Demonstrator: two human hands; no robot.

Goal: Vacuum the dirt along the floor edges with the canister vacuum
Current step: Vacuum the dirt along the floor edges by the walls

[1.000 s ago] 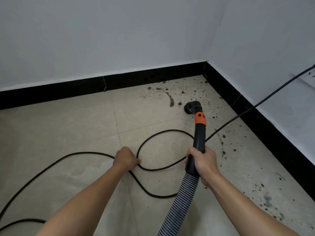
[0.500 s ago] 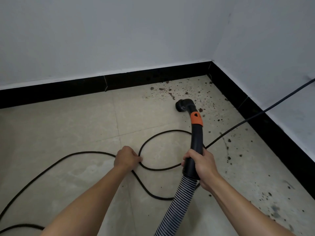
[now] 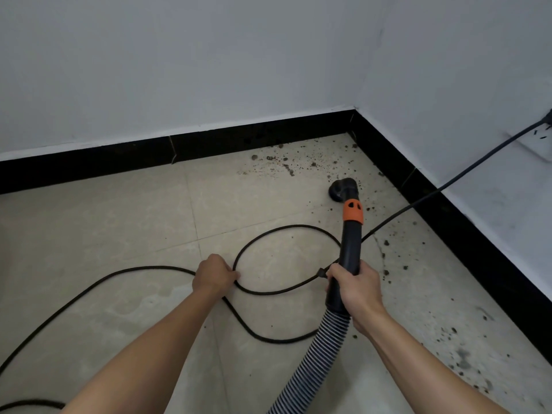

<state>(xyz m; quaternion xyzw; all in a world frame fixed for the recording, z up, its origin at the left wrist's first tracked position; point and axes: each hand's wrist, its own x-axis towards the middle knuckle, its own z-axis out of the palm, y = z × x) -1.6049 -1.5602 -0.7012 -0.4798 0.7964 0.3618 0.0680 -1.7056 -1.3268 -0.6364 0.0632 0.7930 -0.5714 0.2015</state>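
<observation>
My right hand (image 3: pixel 357 289) grips the black vacuum wand (image 3: pixel 349 249), which has an orange collar (image 3: pixel 352 211). Its round black nozzle (image 3: pixel 340 189) rests on the beige tile near the room corner. A ribbed black-and-white hose (image 3: pixel 316 363) runs back from the wand toward me. My left hand (image 3: pixel 213 274) is closed on the black power cord (image 3: pixel 119 274) where its loop crosses. Dark dirt crumbs (image 3: pixel 286 164) lie along the back skirting, and more dirt (image 3: pixel 460 351) is scattered along the right wall. The canister itself is out of view.
Black skirting (image 3: pixel 209 144) lines both white walls and meets at the corner (image 3: pixel 354 121). The cord rises to a wall socket (image 3: pixel 545 135) at the right edge. Loops of cord (image 3: pixel 268 339) lie across the floor between my arms.
The nozzle has swung right, from the middle of the dirt patch toward the right wall. My left hand has stayed on the cord.
</observation>
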